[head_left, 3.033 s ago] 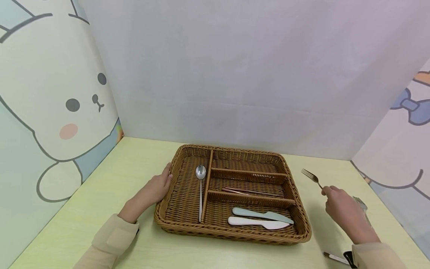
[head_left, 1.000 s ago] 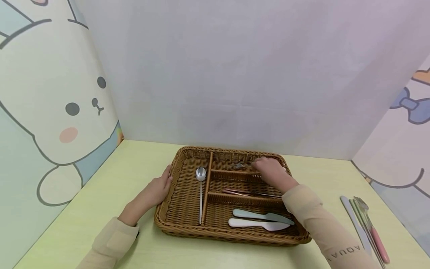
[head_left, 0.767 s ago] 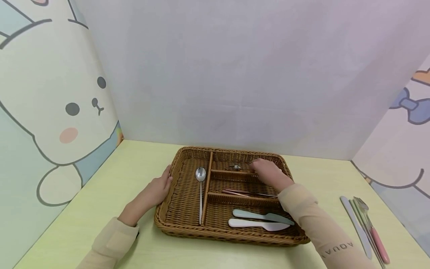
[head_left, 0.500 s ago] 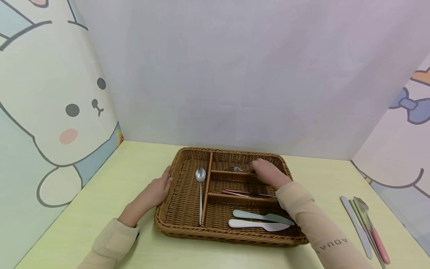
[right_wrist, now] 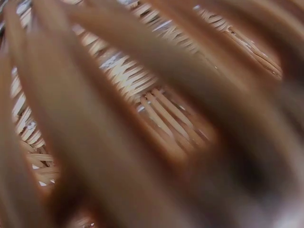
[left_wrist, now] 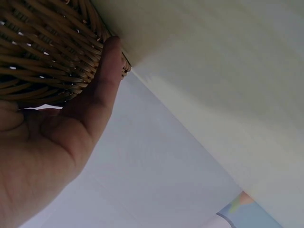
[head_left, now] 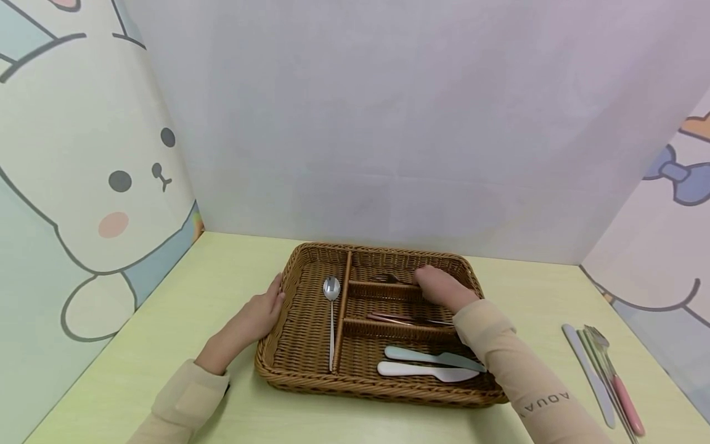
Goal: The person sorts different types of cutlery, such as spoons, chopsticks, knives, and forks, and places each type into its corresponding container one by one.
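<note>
A brown wicker cutlery basket (head_left: 383, 394) with compartments sits on the table. In its back compartment lies a fork (head_left: 390, 279), tines to the left. My right hand (head_left: 440, 288) reaches in over the handle end and holds it, the fingers hiding most of the handle. The right wrist view shows only blurred weave strands. At the basket's left side, my left hand (head_left: 261, 313) rests its extended fingers against the outer wall; a straight finger (left_wrist: 102, 83) lies along the weave in the left wrist view.
A spoon (head_left: 331, 290) lies in the left compartment, metallic pink chopsticks (head_left: 391, 318) in the middle one. The front one holds a mint knife (head_left: 410, 352) and a white knife (head_left: 407, 369). Right of the basket are a pale knife (head_left: 588, 373), green sticks (head_left: 590, 354) and a pink-handled fork (head_left: 625, 404).
My right hand has carried the fork from the table on the right into the back compartment and lowered it there. The fork's head has since turned darker and shifted slightly. My left hand stays put.
</note>
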### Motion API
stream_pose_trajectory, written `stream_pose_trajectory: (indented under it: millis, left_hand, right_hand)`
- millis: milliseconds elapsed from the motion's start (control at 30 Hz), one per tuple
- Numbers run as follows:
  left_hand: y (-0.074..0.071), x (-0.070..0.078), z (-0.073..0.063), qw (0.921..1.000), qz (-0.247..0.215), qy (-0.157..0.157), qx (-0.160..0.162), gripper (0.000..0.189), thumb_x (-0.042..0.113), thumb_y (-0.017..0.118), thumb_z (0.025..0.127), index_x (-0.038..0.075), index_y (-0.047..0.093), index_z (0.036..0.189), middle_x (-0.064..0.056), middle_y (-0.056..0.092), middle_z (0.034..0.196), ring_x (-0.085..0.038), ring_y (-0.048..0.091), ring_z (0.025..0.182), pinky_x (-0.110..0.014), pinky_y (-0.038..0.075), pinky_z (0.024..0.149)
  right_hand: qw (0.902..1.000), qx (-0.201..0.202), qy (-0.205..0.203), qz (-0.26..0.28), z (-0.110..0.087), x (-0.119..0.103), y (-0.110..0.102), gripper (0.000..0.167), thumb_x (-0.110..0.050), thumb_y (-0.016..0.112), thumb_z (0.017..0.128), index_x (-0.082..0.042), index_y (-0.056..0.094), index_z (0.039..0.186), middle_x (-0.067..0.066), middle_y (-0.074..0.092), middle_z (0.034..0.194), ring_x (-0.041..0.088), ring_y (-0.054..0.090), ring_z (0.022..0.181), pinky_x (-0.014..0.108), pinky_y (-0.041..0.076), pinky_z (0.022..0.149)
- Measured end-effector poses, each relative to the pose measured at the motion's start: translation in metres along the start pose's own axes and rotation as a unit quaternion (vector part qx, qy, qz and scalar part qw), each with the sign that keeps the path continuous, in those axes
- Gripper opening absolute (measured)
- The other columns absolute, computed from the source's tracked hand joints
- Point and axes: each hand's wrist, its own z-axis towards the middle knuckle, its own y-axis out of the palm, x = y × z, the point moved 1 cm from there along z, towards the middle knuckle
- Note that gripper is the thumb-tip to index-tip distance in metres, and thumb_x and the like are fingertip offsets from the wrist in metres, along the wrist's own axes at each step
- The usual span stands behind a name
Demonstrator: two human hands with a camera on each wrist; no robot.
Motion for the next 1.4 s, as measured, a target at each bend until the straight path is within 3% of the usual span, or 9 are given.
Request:
stream_pose_trajectory:
  millis: [367,533,633,733,1000,1200,1400]
  left_hand:
    - [-0.001,0.0,0.0,1.0,0.003,0.002,0.001,0.052,0.015,0.031,0.1,-0.014,0.015,0.14,-0.037,0.057,0.105,-0.036,0.065,0.081,-0.044,0.051,0.069]
    - [0.0,0.0,0.0,1.0,0.003,0.002,-0.001,0.052,0.015,0.031,0.1,-0.014,0.014,0.14,-0.037,0.057,0.105,-0.036,0.065,0.081,-0.043,0.051,0.068]
    - [0.0,0.0,0.0,1.0,0.004,0.001,-0.001,0.052,0.015,0.031,0.1,-0.013,0.014,0.14,-0.038,0.055,0.109,-0.038,0.064,0.083,-0.044,0.051,0.069]
    - [0.0,0.0,0.0,1.0,0.004,0.001,0.0,0.052,0.015,0.031,0.101,-0.013,0.014,0.141,-0.038,0.055,0.11,-0.039,0.064,0.084,-0.045,0.051,0.07]
    - [0.0,-0.002,0.001,1.0,0.001,0.002,-0.003,0.052,0.016,0.03,0.101,-0.013,0.013,0.141,-0.039,0.053,0.113,-0.039,0.064,0.085,-0.044,0.051,0.068]
    - [0.0,-0.002,0.0,1.0,0.002,0.003,-0.004,0.052,0.015,0.03,0.101,-0.013,0.012,0.141,-0.039,0.052,0.114,-0.04,0.063,0.089,-0.045,0.051,0.071]
    - [-0.001,-0.001,0.0,1.0,0.001,0.002,-0.004,0.052,0.015,0.031,0.1,-0.013,0.013,0.141,-0.039,0.052,0.115,-0.04,0.063,0.09,-0.045,0.051,0.071]
  right_hand:
    - [0.9997,-0.023,0.008,0.009,0.0,0.002,-0.001,0.027,0.014,0.048,0.085,-0.006,0.066,0.079,0.005,0.057,0.066,0.012,0.043,0.055,0.029,0.03,0.051]
    - [0.9997,-0.019,0.002,-0.016,-0.002,0.003,-0.002,0.027,0.013,0.05,0.084,-0.003,0.068,0.098,0.014,0.066,0.091,0.023,0.062,0.078,0.032,0.047,0.06]
    - [0.9995,-0.016,-0.004,-0.026,-0.004,0.003,-0.004,0.031,0.012,0.052,0.084,-0.004,0.067,0.105,0.016,0.065,0.102,0.03,0.062,0.093,0.038,0.052,0.073]
    - [0.9993,-0.01,-0.008,-0.035,-0.008,0.003,-0.006,0.032,0.011,0.054,0.083,-0.006,0.066,0.108,0.014,0.064,0.106,0.03,0.06,0.098,0.04,0.052,0.077]
    - [0.9977,0.033,-0.011,-0.058,-0.021,0.006,-0.02,0.031,0.009,0.054,0.082,-0.01,0.068,0.102,0.011,0.063,0.102,0.026,0.062,0.085,0.034,0.05,0.061]
    - [0.9942,0.086,-0.009,-0.063,-0.034,0.015,-0.03,0.025,0.003,0.053,0.086,-0.005,0.068,0.103,0.011,0.067,0.093,0.025,0.063,0.079,0.036,0.051,0.063]
    - [0.9889,0.137,0.008,-0.059,-0.052,0.031,-0.036,0.015,0.0,0.053,0.086,-0.005,0.066,0.085,0.009,0.063,0.079,0.021,0.058,0.065,0.036,0.047,0.054]
